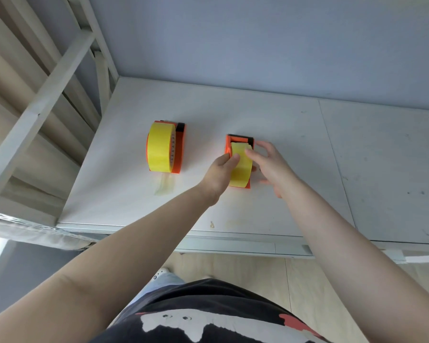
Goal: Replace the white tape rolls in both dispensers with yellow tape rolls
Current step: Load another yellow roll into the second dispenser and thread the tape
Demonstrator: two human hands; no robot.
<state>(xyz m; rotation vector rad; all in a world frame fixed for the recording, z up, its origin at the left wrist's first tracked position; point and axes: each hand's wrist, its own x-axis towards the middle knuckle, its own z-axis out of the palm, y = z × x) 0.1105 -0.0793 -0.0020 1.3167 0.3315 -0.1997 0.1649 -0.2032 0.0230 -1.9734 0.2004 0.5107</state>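
On the white table (233, 115), your left hand (221, 173) grips the right dispenser's yellow roll (240, 167) while your right hand (270, 162), fingers spread and holding nothing, touches its far side.

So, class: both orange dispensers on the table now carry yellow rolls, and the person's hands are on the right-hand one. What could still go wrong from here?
1. The left hand pinches the right yellow roll in the right dispenser; it may not be fully seated.
2. A loose tape tail trails from the left dispenser onto the table and could stick there.
3. The right hand hovers near the toothed cutter end; fingers could catch.
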